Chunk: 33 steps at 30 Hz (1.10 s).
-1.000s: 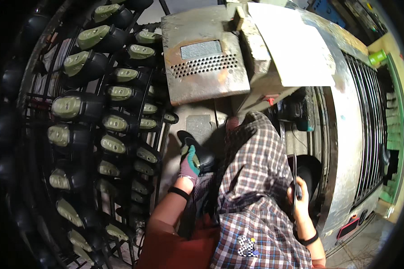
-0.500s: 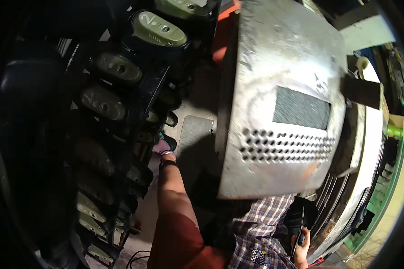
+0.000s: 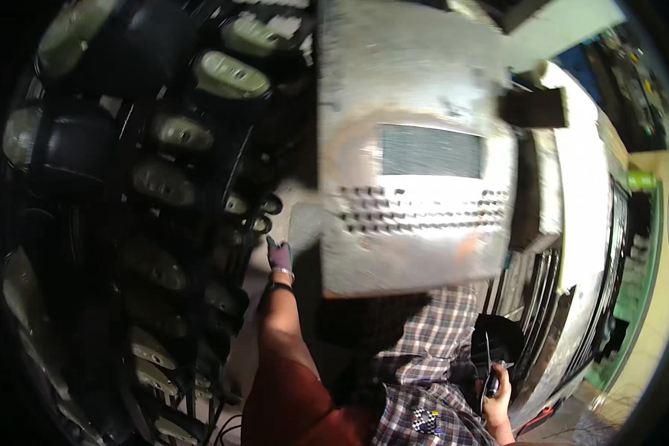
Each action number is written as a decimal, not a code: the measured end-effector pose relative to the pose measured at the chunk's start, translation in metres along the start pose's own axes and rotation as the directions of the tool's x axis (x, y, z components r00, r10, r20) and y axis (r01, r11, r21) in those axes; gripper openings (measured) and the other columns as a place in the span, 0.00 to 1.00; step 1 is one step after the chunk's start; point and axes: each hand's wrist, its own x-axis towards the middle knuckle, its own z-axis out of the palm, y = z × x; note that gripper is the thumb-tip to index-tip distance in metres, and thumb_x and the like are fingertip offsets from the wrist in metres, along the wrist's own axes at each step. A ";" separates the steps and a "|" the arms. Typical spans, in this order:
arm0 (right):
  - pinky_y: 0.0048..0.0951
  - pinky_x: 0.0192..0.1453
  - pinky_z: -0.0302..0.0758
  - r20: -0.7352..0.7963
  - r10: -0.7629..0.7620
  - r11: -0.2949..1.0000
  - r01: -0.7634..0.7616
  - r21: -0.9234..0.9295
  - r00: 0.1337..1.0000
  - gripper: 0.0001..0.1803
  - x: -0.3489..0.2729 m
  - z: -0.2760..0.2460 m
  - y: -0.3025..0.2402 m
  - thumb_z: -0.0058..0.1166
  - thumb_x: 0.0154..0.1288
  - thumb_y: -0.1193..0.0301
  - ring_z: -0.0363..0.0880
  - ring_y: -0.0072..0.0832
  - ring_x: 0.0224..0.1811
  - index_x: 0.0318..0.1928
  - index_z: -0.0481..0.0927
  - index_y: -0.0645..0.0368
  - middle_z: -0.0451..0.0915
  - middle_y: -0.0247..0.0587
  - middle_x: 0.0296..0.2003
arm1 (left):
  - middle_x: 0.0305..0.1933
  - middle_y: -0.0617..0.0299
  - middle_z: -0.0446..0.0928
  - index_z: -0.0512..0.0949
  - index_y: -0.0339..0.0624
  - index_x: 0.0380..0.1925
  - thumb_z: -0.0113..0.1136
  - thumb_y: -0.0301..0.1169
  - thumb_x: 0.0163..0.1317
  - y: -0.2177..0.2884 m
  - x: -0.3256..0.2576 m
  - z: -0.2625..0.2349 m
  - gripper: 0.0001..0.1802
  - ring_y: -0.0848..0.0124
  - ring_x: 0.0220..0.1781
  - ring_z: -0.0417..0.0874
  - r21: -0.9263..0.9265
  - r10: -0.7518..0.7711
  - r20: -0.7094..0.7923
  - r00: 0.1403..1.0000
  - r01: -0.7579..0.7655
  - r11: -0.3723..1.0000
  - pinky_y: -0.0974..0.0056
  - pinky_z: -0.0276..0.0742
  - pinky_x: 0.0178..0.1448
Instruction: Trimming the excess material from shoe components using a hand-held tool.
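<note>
One black-handled tool (image 3: 493, 383), over ten lasted shoes (image 3: 233, 75).
Left hand (image 3: 280, 258) is held spread-fingered near shoes; tool is gripped by fingers of right hand (image 3: 499, 400); beside one perforated metal plate (image 3: 424, 260), floor (image 3: 299, 195) is seen.

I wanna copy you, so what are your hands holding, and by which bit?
The right hand holds a thin-bladed tool by its dark handle. The gloved left hand shows nothing in it.

The glove (image 3: 280, 258) is purple-green, shoes (image 3: 233, 75) black-and-olive.
</note>
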 end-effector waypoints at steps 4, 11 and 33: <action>0.29 0.44 0.73 -0.209 -0.208 0.973 0.180 -0.144 0.955 0.29 -0.030 -0.011 0.013 0.69 0.44 0.74 0.78 0.32 0.37 0.49 0.74 0.62 0.79 0.43 0.35 | 0.55 0.59 0.75 0.65 0.40 0.64 0.54 0.25 0.62 -0.006 -0.100 0.042 0.28 0.72 0.53 0.76 -0.177 -0.119 0.429 0.896 0.212 0.961 0.71 0.73 0.52; 0.36 0.34 0.73 -0.543 -0.243 0.951 0.087 -0.297 0.804 0.27 -0.110 -0.079 0.057 0.66 0.46 0.73 0.76 0.41 0.28 0.50 0.75 0.55 0.74 0.41 0.26 | 0.57 0.55 0.74 0.63 0.31 0.64 0.49 0.21 0.65 0.190 -0.344 0.044 0.26 0.70 0.57 0.75 -0.204 0.536 0.733 0.418 -0.617 0.760 0.69 0.70 0.60; 0.42 0.23 0.69 -0.675 0.287 0.953 -0.276 0.128 0.680 0.26 -0.216 -0.061 0.254 0.66 0.42 0.55 0.74 0.42 0.18 0.47 0.80 0.40 0.73 0.40 0.17 | 0.68 0.41 0.60 0.57 0.32 0.67 0.62 0.57 0.53 0.177 -0.906 0.521 0.50 0.47 0.68 0.64 -0.721 -0.130 0.605 -0.785 -0.471 -0.509 0.52 0.63 0.69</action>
